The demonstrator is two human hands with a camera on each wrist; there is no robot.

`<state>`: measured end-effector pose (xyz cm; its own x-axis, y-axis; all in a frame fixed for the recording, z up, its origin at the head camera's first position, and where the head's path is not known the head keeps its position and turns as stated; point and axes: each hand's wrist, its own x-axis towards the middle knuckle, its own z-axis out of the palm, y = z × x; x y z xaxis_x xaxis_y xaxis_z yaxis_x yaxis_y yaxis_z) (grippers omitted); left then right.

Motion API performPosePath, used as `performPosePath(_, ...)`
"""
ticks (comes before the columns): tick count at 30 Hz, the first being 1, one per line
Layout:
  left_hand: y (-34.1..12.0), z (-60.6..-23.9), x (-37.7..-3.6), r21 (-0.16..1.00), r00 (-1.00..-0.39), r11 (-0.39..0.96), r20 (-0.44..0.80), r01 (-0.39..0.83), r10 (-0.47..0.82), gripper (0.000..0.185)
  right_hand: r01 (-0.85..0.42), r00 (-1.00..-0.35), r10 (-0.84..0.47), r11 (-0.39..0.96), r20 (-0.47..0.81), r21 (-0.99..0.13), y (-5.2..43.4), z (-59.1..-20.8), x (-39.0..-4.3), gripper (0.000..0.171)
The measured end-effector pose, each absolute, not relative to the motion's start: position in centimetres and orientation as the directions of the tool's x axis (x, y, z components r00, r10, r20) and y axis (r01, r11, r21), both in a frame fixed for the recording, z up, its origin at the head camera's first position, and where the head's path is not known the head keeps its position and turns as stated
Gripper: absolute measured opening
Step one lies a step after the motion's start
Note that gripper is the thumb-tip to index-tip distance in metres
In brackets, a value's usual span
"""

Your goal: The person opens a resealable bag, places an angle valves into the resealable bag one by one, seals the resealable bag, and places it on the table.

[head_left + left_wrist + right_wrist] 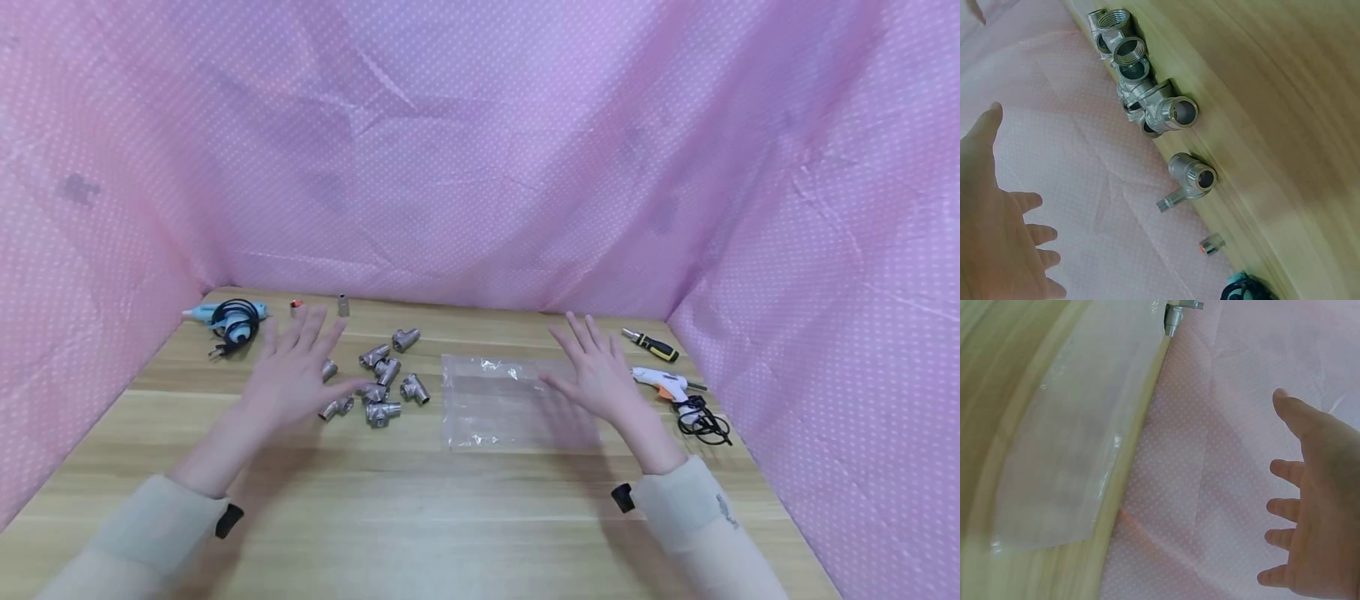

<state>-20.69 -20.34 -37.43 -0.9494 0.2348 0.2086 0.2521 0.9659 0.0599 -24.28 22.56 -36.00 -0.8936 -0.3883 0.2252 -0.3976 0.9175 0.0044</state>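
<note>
My left hand (291,379) hovers with spread fingers over the left part of the table, partly covering a group of metal tee pipe fittings (386,371). The left wrist view shows the threaded openings of several fittings (1184,114), and that hand (997,231) is apart from them. On the right, my other hand (600,379) is held above a clear plastic bag (495,404), fingers spread and holding nothing. The bag (1060,456) lies flat on the wood in the right wrist view, with the right hand (1325,512) away from it.
A blue glue gun (240,321) with a coiled black cord lies at the back left. Near it are a small red-tipped piece (296,305) and a small metal cylinder (343,306). A screwdriver (654,345) and a white glue gun (667,382) lie right. Pink dotted cloth (480,167) surrounds the table.
</note>
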Motion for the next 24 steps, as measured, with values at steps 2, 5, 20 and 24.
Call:
performPosePath(2, -20.1, -37.4, -21.2, 0.058, -0.945, 0.960, 0.199, 0.275, 0.259, 0.100, -0.423, -0.882, -0.413, 0.906, 0.225, 0.004, 22.1, -35.7, -24.7, 0.078)
performPosePath(5, -19.4, -37.7, -21.8, 0.060, -0.934, 0.946, 0.191, 0.319, 0.303, 0.102, -0.469, -0.866, -0.457, 0.883, 0.203, -0.010, 21.3, -35.5, -25.2, 0.079)
performPosePath(20, -14.3, -41.7, -21.8, 0.114, -0.829, 0.826, 0.183, 0.552, 0.529, 0.103, -0.733, -0.680, -0.726, 0.679, 0.103, -0.051, 16.1, -38.1, -27.1, 0.086)
performPosePath(24, -13.3, -43.0, -21.5, 0.106, -0.779, 0.777, 0.204, 0.620, 0.593, 0.097, -0.764, -0.641, -0.766, 0.635, 0.035, -0.113, 15.1, -39.2, -27.6, 0.086)
